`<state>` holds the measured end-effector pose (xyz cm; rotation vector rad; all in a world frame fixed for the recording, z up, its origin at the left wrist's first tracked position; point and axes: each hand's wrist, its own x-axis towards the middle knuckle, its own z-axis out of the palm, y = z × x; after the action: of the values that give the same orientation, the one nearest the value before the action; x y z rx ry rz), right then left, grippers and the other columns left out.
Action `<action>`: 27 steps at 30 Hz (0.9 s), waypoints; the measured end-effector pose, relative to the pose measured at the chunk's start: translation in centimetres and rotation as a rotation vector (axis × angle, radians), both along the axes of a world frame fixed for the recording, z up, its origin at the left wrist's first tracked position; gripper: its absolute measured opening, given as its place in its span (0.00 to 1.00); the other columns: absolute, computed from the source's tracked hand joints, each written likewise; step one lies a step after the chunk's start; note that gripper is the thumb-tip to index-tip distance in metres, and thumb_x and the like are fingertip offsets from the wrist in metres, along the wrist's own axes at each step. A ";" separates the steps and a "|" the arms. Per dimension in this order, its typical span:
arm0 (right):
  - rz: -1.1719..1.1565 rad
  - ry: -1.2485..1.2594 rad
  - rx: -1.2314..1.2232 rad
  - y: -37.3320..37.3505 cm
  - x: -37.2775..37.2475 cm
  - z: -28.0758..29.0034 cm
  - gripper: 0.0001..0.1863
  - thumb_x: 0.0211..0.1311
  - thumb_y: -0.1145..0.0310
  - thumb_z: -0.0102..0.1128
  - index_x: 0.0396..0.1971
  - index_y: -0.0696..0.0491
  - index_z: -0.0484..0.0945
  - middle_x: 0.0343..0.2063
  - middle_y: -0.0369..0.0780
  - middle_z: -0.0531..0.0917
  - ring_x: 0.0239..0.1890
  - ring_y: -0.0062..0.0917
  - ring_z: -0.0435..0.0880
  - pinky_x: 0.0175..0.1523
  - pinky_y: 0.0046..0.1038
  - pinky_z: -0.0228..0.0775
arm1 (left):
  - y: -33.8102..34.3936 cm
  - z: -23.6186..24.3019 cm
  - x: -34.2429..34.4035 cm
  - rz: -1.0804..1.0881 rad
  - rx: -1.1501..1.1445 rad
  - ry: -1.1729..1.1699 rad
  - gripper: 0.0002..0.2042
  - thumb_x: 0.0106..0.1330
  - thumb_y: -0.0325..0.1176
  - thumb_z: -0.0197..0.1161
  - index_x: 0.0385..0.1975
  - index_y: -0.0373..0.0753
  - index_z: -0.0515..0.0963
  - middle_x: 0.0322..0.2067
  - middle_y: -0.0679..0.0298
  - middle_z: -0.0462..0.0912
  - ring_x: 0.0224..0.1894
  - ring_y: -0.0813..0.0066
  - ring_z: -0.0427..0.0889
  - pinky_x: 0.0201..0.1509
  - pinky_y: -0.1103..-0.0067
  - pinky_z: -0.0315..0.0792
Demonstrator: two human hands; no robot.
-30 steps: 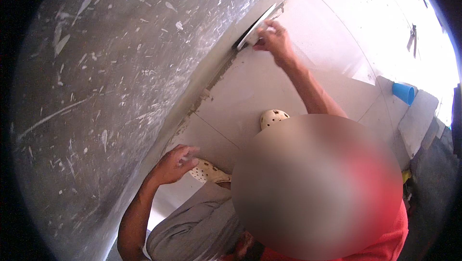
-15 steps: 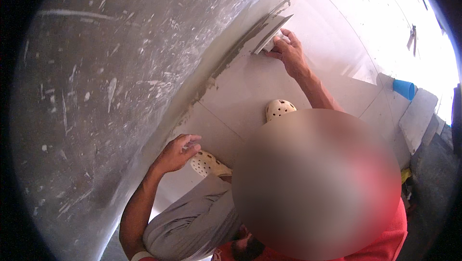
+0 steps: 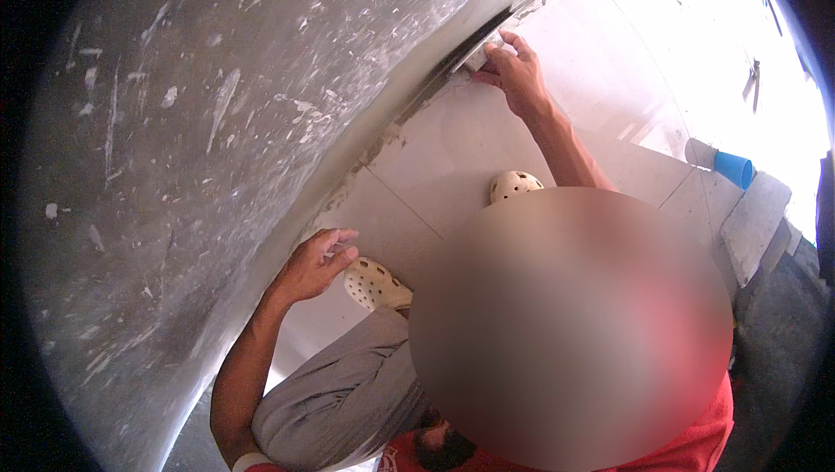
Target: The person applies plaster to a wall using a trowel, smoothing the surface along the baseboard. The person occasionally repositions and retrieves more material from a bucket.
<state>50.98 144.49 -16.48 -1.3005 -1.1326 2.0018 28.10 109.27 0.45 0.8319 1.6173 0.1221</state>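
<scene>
My right hand point(image 3: 519, 76) grips the pale handle block of a flat plastering trowel point(image 3: 476, 60). The trowel's blade is turned nearly edge-on and lies against the foot of the grey wall, along a strip of wet-looking mortar point(image 3: 417, 102). Part of the blade is hidden behind my fingers. Nothing is in my left hand point(image 3: 315, 270); its fingers are loosely bent, thumb apart, beside the lower wall and just above one cream clog point(image 3: 374, 286).
The grey wall point(image 3: 191, 167), flecked with white spots, fills the left side. Pale floor tiles point(image 3: 409, 185) run along it. To the right lie a blue cup point(image 3: 733, 169) and a grey slab point(image 3: 750, 233). Another cream clog point(image 3: 515, 185) stands on the tiles.
My right hand has brought the trowel left, up against the wall's foot, and its blade has tilted from showing its face to nearly edge-on. My left hand stays about where it was.
</scene>
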 end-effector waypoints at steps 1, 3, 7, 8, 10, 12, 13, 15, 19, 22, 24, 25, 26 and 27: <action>-0.006 0.033 0.000 0.0 -0.2 0.1 0.31 0.74 0.69 0.57 0.70 0.63 0.57 0.51 0.53 0.82 0.51 0.40 0.86 0.55 0.42 0.85 | -0.2 -0.1 0.0 0.007 -0.021 0.001 0.26 0.77 0.47 0.59 0.65 0.34 0.73 0.60 0.47 0.78 0.59 0.55 0.82 0.62 0.63 0.77; -0.035 0.060 0.010 -0.1 -0.6 0.1 0.31 0.74 0.69 0.58 0.69 0.64 0.59 0.50 0.52 0.82 0.49 0.39 0.87 0.54 0.41 0.86 | -0.7 -0.3 -0.1 0.007 -0.012 -0.014 0.26 0.77 0.47 0.59 0.65 0.34 0.73 0.60 0.47 0.78 0.60 0.55 0.82 0.62 0.63 0.77; -0.068 0.047 -0.017 -1.0 -1.4 -0.3 0.29 0.73 0.69 0.60 0.68 0.63 0.61 0.48 0.52 0.83 0.46 0.37 0.88 0.50 0.39 0.88 | -1.5 -0.7 -0.2 0.021 0.005 -0.019 0.26 0.77 0.47 0.59 0.65 0.34 0.73 0.60 0.48 0.78 0.60 0.55 0.81 0.63 0.63 0.76; -0.047 0.052 -0.019 -1.8 -1.7 -0.4 0.29 0.73 0.69 0.61 0.68 0.63 0.62 0.47 0.52 0.83 0.45 0.37 0.88 0.48 0.39 0.88 | -1.6 -0.7 -0.1 0.018 0.004 -0.013 0.26 0.77 0.47 0.59 0.65 0.34 0.73 0.60 0.48 0.78 0.59 0.55 0.81 0.63 0.63 0.76; -0.042 0.135 -0.062 -4.0 -2.4 -0.5 0.29 0.73 0.69 0.61 0.68 0.62 0.62 0.47 0.52 0.84 0.45 0.38 0.88 0.45 0.38 0.89 | -1.8 -0.8 0.0 0.022 -0.024 0.004 0.25 0.77 0.46 0.59 0.65 0.34 0.74 0.59 0.48 0.79 0.59 0.56 0.82 0.63 0.63 0.76; 0.008 0.079 -0.039 -7.2 -3.4 -0.3 0.28 0.74 0.67 0.61 0.67 0.61 0.63 0.47 0.51 0.84 0.44 0.36 0.88 0.47 0.38 0.89 | -1.8 -0.9 0.0 0.019 -0.008 -0.013 0.25 0.77 0.46 0.60 0.64 0.34 0.74 0.58 0.48 0.79 0.59 0.56 0.82 0.63 0.63 0.76; 0.086 0.096 0.022 -9.0 -3.3 0.0 0.28 0.74 0.67 0.61 0.67 0.60 0.64 0.45 0.49 0.84 0.43 0.34 0.87 0.47 0.38 0.88 | -1.8 -0.9 0.0 0.020 -0.002 -0.021 0.25 0.77 0.46 0.60 0.64 0.34 0.74 0.58 0.48 0.80 0.59 0.56 0.82 0.63 0.63 0.76; 0.106 0.183 -0.014 -13.1 -2.9 0.6 0.27 0.74 0.68 0.61 0.67 0.58 0.64 0.40 0.43 0.81 0.40 0.29 0.84 0.47 0.37 0.87 | -1.8 -1.0 -0.2 0.018 -0.005 0.002 0.25 0.77 0.46 0.60 0.64 0.33 0.74 0.58 0.48 0.80 0.59 0.56 0.82 0.63 0.63 0.76; 0.002 0.155 -0.204 -15.4 -1.2 0.6 0.28 0.74 0.69 0.60 0.67 0.58 0.60 0.46 0.45 0.81 0.47 0.31 0.84 0.52 0.40 0.85 | -2.1 -0.9 -0.4 0.058 -0.022 0.022 0.24 0.77 0.46 0.60 0.63 0.33 0.75 0.58 0.48 0.80 0.58 0.57 0.83 0.62 0.64 0.76; 0.011 0.155 -0.179 -14.4 -0.2 0.1 0.30 0.73 0.68 0.61 0.68 0.58 0.58 0.48 0.46 0.81 0.48 0.32 0.84 0.53 0.41 0.84 | -2.3 -0.8 -0.2 0.037 -0.012 0.035 0.24 0.77 0.45 0.60 0.62 0.32 0.75 0.58 0.48 0.80 0.58 0.58 0.83 0.62 0.64 0.76; 0.071 0.150 -0.166 -13.9 -0.1 -0.1 0.31 0.73 0.66 0.62 0.68 0.57 0.58 0.47 0.45 0.81 0.48 0.32 0.83 0.53 0.41 0.83 | -2.4 -0.7 -0.1 0.032 0.001 0.019 0.24 0.77 0.46 0.59 0.63 0.32 0.75 0.57 0.48 0.81 0.58 0.58 0.83 0.62 0.65 0.76; 0.069 0.162 -0.171 -13.7 -0.2 -0.2 0.31 0.73 0.66 0.63 0.68 0.57 0.58 0.47 0.46 0.81 0.48 0.32 0.83 0.53 0.41 0.83 | -2.3 -0.7 -0.1 0.036 -0.006 0.009 0.24 0.77 0.46 0.59 0.63 0.32 0.75 0.56 0.48 0.81 0.58 0.58 0.83 0.62 0.65 0.76; 0.064 0.151 -0.197 -13.7 -0.5 -0.2 0.31 0.73 0.66 0.63 0.68 0.56 0.58 0.47 0.46 0.80 0.48 0.32 0.83 0.53 0.41 0.83 | -2.3 -0.7 -0.1 0.023 0.007 0.017 0.25 0.77 0.46 0.59 0.63 0.32 0.75 0.56 0.48 0.82 0.58 0.58 0.83 0.62 0.65 0.76; 0.071 0.181 -0.172 -13.7 -0.9 -0.2 0.31 0.72 0.66 0.63 0.68 0.56 0.58 0.47 0.46 0.80 0.48 0.33 0.83 0.53 0.41 0.83 | -2.2 -0.7 -0.1 0.017 0.005 0.022 0.25 0.77 0.46 0.59 0.63 0.32 0.75 0.55 0.48 0.82 0.58 0.58 0.83 0.62 0.65 0.75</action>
<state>50.11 130.79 -16.72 -1.1456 -0.9521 2.2599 27.98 107.03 -0.26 0.8260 1.6460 0.1292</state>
